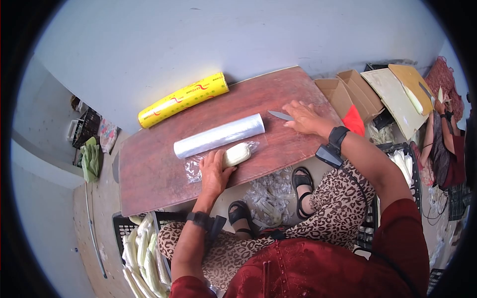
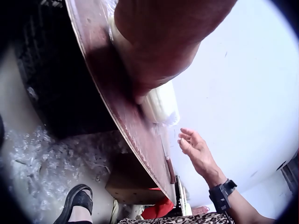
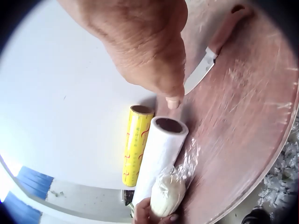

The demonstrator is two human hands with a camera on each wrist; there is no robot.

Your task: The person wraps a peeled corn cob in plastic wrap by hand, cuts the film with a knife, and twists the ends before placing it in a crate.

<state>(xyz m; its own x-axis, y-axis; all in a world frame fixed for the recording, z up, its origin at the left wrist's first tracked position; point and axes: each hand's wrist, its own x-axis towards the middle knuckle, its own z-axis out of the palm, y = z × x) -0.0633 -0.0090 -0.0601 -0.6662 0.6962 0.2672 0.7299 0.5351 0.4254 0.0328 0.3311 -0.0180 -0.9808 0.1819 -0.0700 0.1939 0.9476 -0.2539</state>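
My left hand [image 1: 212, 172] grips a pale whitish vegetable [image 1: 237, 154] partly wrapped in clear film [image 1: 194, 169]. In the right wrist view, the film bunches at the wrapped vegetable's end [image 3: 169, 186]. Just behind it lies a roll of clear plastic film [image 1: 221, 135]. My right hand [image 1: 305, 119] is held over the right of the table, its fingers loosely spread and holding nothing. Near it, a knife [image 3: 203, 70] with a brown handle lies on the board; in the head view the hand covers its handle.
A yellow printed roll [image 1: 184, 99] lies along the wall side of the reddish table [image 1: 149, 174]. Below left stands a crate [image 1: 119, 226] of pale vegetables. Cardboard boxes [image 1: 355, 92] are at right, where another person handles a vegetable. Plastic scraps [image 1: 271, 196] litter the floor.
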